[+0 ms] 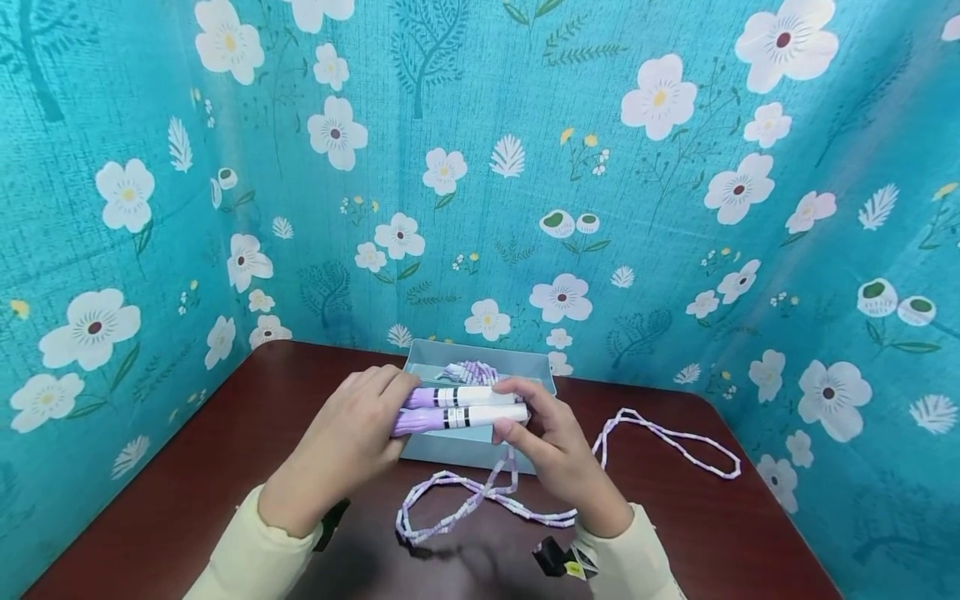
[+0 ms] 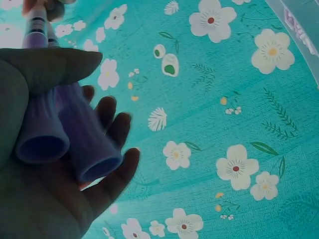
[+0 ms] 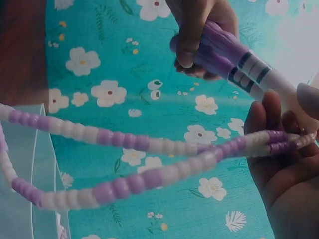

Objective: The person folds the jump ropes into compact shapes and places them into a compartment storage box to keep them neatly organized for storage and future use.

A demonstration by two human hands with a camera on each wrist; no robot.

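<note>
Two jump rope handles [image 1: 480, 417], purple at one end and white at the other with black bands, lie side by side between my hands above a box. My left hand [image 1: 352, 425] grips their flared purple ends; the hollow ends show in the left wrist view. At the white ends, my right hand [image 1: 558, 442] holds both handles between thumb and fingers. A purple and white beaded rope [image 3: 129, 184] runs from those ends past the right fingers. Part of the rope [image 1: 517, 505] lies looped on the table below my hands.
Behind the handles stands a light blue open box [image 1: 450, 450] with more purple and white beaded rope [image 1: 472, 372] inside. Another rope loop [image 1: 697, 437] stretches over the dark red table [image 1: 300, 375] at right. A flowered teal cloth [image 1: 465, 208] encloses the back and sides.
</note>
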